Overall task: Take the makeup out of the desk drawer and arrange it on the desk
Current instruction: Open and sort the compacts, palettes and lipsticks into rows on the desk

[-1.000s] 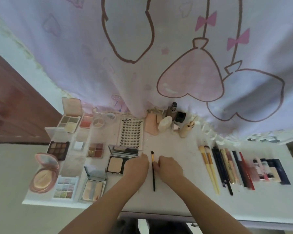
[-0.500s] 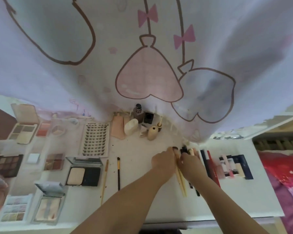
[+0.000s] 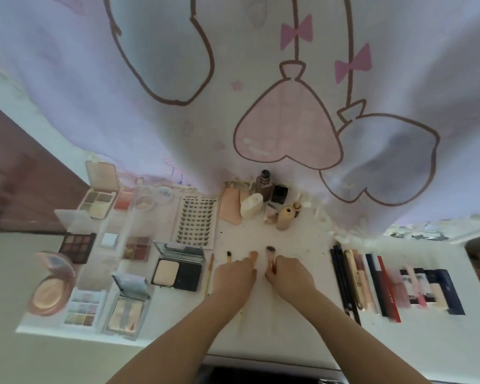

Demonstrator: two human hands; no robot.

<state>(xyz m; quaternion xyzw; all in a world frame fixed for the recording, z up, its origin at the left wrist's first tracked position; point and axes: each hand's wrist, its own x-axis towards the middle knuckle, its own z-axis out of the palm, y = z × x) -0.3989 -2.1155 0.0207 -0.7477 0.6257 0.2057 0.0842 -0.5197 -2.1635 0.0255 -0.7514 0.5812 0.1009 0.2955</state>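
Note:
On the white desk point(image 3: 288, 336) my left hand point(image 3: 234, 277) grips a brush with a peach head point(image 3: 253, 255), its pale handle end point(image 3: 240, 317) showing below my wrist. My right hand point(image 3: 290, 275) pinches a brush with a dark head point(image 3: 270, 252). Both brushes lie at the desk's middle, side by side. A small black brush point(image 3: 229, 256) and a thin orange one point(image 3: 209, 275) lie just left of my left hand. Whether the brushes rest on the desk or hover is unclear.
Open palettes and compacts point(image 3: 178, 270) fill the desk's left side, with a lash tray point(image 3: 196, 220) behind. Bottles and sponges point(image 3: 263, 200) stand at the back centre. Pencils, tubes and lipsticks point(image 3: 372, 284) lie in a row on the right. A printed curtain point(image 3: 261, 92) hangs behind.
Both hands have come back from the right-hand row to the desk's middle, each bringing a brush. The view has swung back to the left.

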